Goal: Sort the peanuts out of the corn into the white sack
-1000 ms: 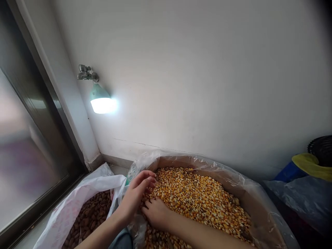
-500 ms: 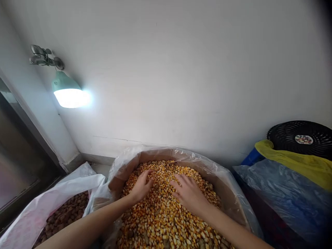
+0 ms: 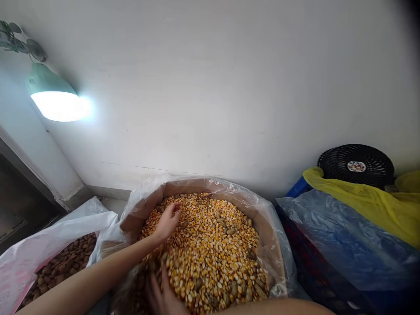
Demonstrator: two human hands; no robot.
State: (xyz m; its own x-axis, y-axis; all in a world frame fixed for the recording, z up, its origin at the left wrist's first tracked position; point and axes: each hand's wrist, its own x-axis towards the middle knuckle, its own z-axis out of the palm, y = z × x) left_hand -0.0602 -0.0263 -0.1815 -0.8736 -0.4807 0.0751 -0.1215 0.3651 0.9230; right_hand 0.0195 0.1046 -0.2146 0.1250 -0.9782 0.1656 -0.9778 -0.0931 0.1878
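Note:
Yellow corn kernels (image 3: 210, 245) fill a large bag-lined container (image 3: 277, 232), with peanuts in their shells (image 3: 231, 230) scattered among them. My left hand (image 3: 168, 222) rests at the left part of the corn, its fingers partly apart and pointing up and right, holding nothing visible. Low and left of centre, my right hand (image 3: 164, 293) touches the kernels with fingers spread, somewhat blurred. Kernels beside its fingertips are smeared by motion. The right forearm crosses the bottom edge of the view.
At the left, a white and pink bag (image 3: 59, 232) holds brown nuts (image 3: 62, 267). A lit green lamp (image 3: 54, 94) hangs on the wall. On the right are a black fan (image 3: 356, 164), yellow mesh (image 3: 364, 197) and a blue plastic sheet (image 3: 344, 236).
My right hand has moved from the right side of the corn to its lower left. The left hand stays near the left side. Surroundings have shifted left in view, and more peanuts show on the right.

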